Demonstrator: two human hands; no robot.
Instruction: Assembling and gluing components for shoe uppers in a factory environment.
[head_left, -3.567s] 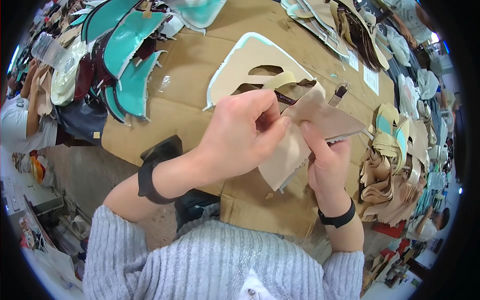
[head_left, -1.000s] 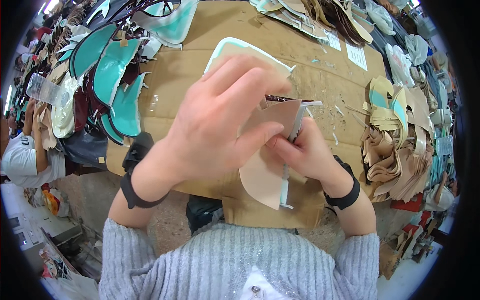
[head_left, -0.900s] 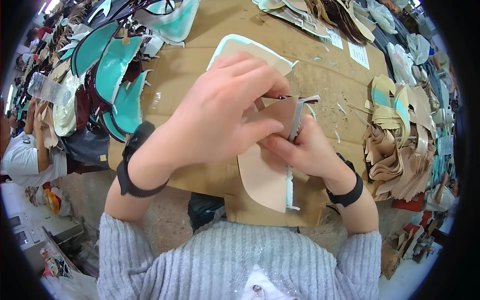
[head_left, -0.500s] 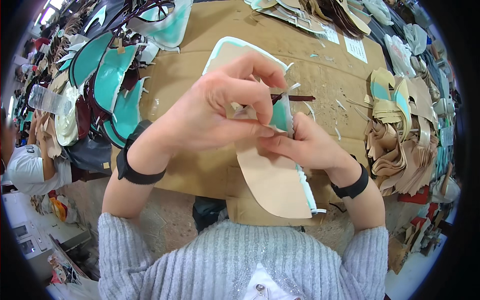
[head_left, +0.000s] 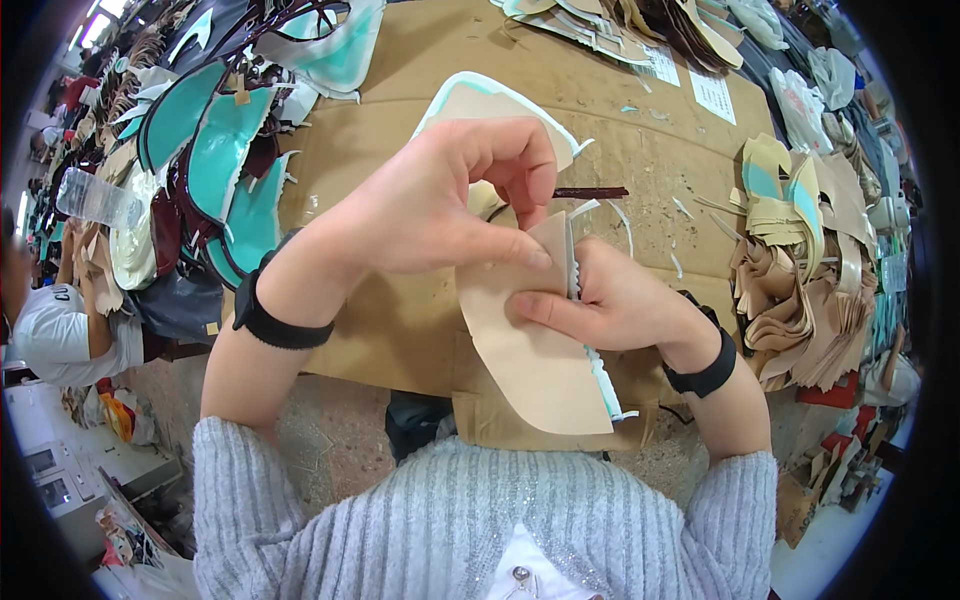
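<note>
A curved beige leather piece [head_left: 535,365] with a white, teal-tinged strip along its right edge is held in front of me. My right hand [head_left: 615,298] grips that edge, thumb on the beige face and fingers behind. My left hand [head_left: 450,205] is at the upper part of the piece, its thumb pressed against the beige surface and its fingers curled behind the top. Beyond my hands lies another beige piece with a white rim [head_left: 500,98], partly covered by my left hand. A dark maroon strip [head_left: 592,192] rests on the cardboard just past the held piece.
Brown cardboard [head_left: 380,340] covers the table. Teal-lined pieces with dark edging [head_left: 220,155] are heaped at the left. Bundles of beige pieces [head_left: 790,290] stand at the right, and more cut pieces [head_left: 590,30] lie at the back. Another person [head_left: 70,335] is at far left.
The upper part of the piece, folded with its teal lining showing, now lies flatter with the beige face toward me. My left hand has shifted and its fingers have curled lower.
</note>
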